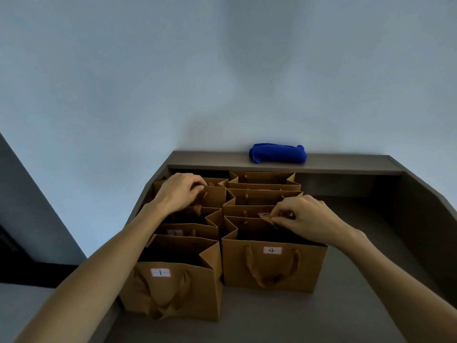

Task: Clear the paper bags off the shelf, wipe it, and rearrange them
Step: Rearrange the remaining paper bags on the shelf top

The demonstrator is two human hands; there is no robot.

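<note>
We see six brown paper bags with ribbon handles standing in two close columns on the grey shelf surface [346, 305], and packed this tightly, the risks run from left to right; in the left column the front bag labelled 1 [173, 290] touches the one behind it, so if our left hand [179, 190] lifts the rearmost left bag [212, 194] carelessly, we judge its gusset could drag on its neighbours and tip them, or thin paper could tear at the rim; in the right column the front bag labelled 4 [272, 263] stands directly before the bag our right hand [309, 219] works on, and a sideways pull might fold that rim or knock the front bag forward toward the shelf edge; handles hanging loose could also snag. As for the hands: our left one is curled, fingers bent down over the top edge of the rearmost left bag, apparently gripping the rim or handle there, though the fingertips are hidden; our right one is nearly closed, thumb and forefinger pinching the rim of the second bag in the right column [249, 220] beside its small white label. The folded blue cloth [278, 153] lies untouched on the raised back ledge [346, 164], well apart from both hands.
</note>
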